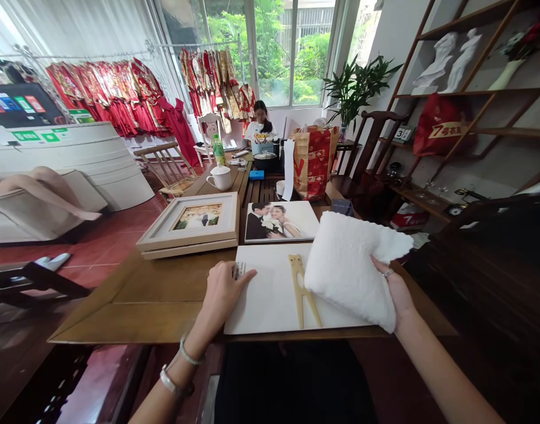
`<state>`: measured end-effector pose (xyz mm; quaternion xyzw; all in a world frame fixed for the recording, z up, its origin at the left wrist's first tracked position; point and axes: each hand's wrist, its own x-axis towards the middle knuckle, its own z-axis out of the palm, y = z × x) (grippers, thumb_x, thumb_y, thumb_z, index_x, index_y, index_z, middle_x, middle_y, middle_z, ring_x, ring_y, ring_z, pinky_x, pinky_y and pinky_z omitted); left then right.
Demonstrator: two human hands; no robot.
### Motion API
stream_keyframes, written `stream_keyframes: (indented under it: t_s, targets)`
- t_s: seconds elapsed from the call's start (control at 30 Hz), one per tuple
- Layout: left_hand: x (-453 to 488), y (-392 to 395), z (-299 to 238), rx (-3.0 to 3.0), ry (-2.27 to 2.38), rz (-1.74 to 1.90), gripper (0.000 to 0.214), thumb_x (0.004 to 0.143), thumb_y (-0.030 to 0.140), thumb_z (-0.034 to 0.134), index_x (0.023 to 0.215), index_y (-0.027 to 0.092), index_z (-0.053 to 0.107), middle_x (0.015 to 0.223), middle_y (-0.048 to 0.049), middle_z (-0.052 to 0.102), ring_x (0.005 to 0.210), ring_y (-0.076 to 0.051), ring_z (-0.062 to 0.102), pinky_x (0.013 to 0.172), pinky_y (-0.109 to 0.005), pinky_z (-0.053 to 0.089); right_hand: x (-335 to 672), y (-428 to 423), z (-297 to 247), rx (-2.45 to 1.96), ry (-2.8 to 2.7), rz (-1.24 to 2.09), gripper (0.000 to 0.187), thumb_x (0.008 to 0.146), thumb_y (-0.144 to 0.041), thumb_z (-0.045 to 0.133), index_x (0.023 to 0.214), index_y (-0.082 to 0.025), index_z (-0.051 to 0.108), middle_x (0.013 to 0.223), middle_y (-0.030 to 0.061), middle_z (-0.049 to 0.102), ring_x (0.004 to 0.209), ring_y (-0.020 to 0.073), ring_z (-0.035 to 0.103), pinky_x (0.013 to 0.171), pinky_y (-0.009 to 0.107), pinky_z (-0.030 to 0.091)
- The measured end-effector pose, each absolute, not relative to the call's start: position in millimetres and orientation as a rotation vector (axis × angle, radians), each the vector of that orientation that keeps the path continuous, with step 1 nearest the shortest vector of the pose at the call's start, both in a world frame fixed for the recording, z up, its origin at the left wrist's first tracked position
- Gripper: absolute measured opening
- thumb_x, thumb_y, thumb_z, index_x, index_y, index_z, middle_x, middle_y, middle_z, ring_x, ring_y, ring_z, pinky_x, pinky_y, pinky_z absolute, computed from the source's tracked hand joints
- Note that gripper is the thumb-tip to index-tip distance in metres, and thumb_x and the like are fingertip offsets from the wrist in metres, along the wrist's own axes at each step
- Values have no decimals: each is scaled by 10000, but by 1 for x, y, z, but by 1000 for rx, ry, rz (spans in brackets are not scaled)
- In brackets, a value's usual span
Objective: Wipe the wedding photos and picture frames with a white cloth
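Note:
A white board (270,294) lies flat on the wooden table (155,300) in front of me. My left hand (223,290) rests on its left edge, fingers bent and pressing near a small dark mark. My right hand (396,288) grips a folded fluffy white cloth (347,268) that hangs over the board's right side. A pale wooden stand piece (302,288) lies on the board between my hands. Behind the board lies a printed wedding photo (281,221).
Stacked picture frames (190,224) sit at the left of the table. Further back are a white cup (221,176), a green bottle (218,150), a red patterned bag (314,162) and a seated person (259,123). Shelves (464,94) stand at right, red garments (119,94) hang at left.

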<state>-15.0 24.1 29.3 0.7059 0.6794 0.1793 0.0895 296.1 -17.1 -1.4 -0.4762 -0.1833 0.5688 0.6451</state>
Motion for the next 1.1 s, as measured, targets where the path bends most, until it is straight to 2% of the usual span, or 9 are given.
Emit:
stream_keyframes:
  t_s: [0.23,0.43,0.53,0.63,0.77,0.87,0.97,1.1]
  targets:
    - [-15,21,29,2091,2007,551,403,778,477,564,534,211,385,553,14,445,591,-162,434,545,-257,236,289,-20,6,-1082,-317,1307,313,737,-325,676,1027,-210,647,863,20,751,755,271,708,700,412,605]
    - [-11,14,28,2178,2044,513,326,834,441,523,625,190,516,667,-45,567,662,-203,525,572,-272,289,291,-20,0,-1073,-390,1295,324,731,-346,688,1027,-221,646,877,21,751,771,279,709,714,423,605]
    - [-12,10,21,2215,2050,518,299,858,429,496,759,173,614,801,-96,623,816,-259,568,642,-301,367,294,-18,-2,-1083,-419,1269,297,731,-356,685,991,-214,660,859,30,753,792,287,708,733,428,604]
    - [-18,7,11,2209,1914,758,310,864,395,494,1027,177,641,1039,-117,616,1053,-291,531,840,-364,429,299,-19,-1,-1063,-433,1100,318,717,-357,698,1000,-216,663,943,32,744,897,283,688,806,419,586]
    - [-25,7,2,2128,1509,1050,377,859,347,517,1189,180,588,1307,-124,507,1226,-258,477,1034,-375,366,314,-27,10,-1059,-589,603,388,699,-312,710,1077,-260,638,1170,27,666,1165,290,548,956,404,486]
    - [-25,6,-1,2121,1372,945,448,876,354,503,1293,190,508,1428,-123,408,1362,-265,320,1107,-416,278,323,-32,20,-1109,-944,402,464,666,-199,690,1115,-295,621,1249,16,616,1261,315,445,1037,410,387]
    - [-22,4,-2,2208,1362,799,494,883,365,494,1338,178,463,1484,-132,337,1425,-287,140,1135,-481,191,320,-30,23,-1176,-1641,281,502,678,-112,534,1145,-284,596,1289,22,582,1272,312,429,1093,490,276]
    - [-20,4,-4,2291,1412,681,536,910,370,430,1383,121,400,1514,-152,274,1434,-287,75,1143,-488,165,297,-18,15,-1276,-2177,125,508,609,-59,441,1071,-226,572,1374,60,500,1339,291,328,1111,597,108]
